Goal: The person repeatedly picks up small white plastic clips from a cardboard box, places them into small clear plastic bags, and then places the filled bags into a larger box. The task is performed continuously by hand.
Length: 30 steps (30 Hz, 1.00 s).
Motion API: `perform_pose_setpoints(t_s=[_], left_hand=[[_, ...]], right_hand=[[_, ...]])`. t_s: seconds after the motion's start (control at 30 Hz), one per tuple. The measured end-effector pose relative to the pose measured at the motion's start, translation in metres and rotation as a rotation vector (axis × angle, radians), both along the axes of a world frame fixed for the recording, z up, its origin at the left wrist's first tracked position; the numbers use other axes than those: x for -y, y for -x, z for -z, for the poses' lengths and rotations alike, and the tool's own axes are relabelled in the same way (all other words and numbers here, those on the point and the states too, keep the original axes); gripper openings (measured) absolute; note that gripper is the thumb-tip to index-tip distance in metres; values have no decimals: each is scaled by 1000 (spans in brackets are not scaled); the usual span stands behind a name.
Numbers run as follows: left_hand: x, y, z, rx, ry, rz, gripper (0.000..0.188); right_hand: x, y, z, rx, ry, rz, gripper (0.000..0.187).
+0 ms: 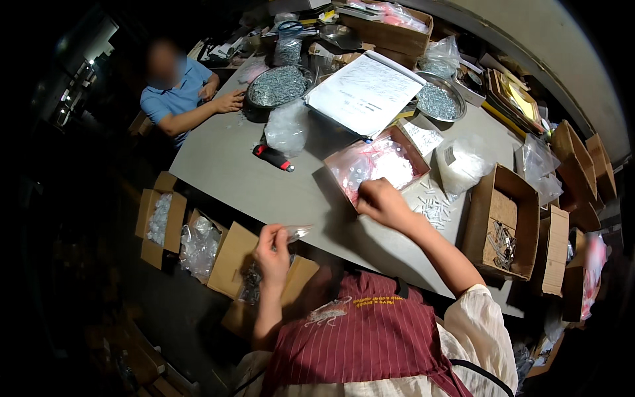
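Observation:
My left hand (272, 255) is closed on a small clear plastic bag (299, 232), held just off the table's near edge. What lies inside the bag is too small to make out. Over the near side of a shallow cardboard box (340, 188) is my right hand (383, 200), its fingers curled together and pointing down; whatever they pinch is hidden. Small white pieces (391, 167) and clear plastic with round white bits fill that box. To its right, white plastic wall plugs (433, 207) lie scattered on the table beside a bulging clear bag (461, 162) of white parts.
An open carton (493, 192) with metal pieces stands at the right. Farther back are a written notepad (366, 92) and bowls of screws (279, 86) (438, 99). A red-black knife (272, 158) lies left. A person (175, 99) sits across; cartons (161, 218) stand below left.

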<state>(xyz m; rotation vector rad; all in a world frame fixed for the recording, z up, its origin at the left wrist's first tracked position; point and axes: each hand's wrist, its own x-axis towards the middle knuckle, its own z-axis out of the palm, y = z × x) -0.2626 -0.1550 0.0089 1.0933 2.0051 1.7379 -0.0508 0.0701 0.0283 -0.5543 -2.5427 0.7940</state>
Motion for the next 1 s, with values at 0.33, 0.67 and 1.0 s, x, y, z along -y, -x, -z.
perform_pose_setpoints(t_s=[0.33, 0.67, 1.0], left_hand=[[58, 62, 66, -93, 352, -121, 18], [-89, -19, -10, -361, 81, 328, 28], [-133, -100, -50, -194, 27, 728, 8]], right_hand=[[-96, -32, 73, 302, -294, 459, 23], [-41, -42, 12, -191, -203, 534, 11], [36, -103, -19, -220, 255, 357, 18]])
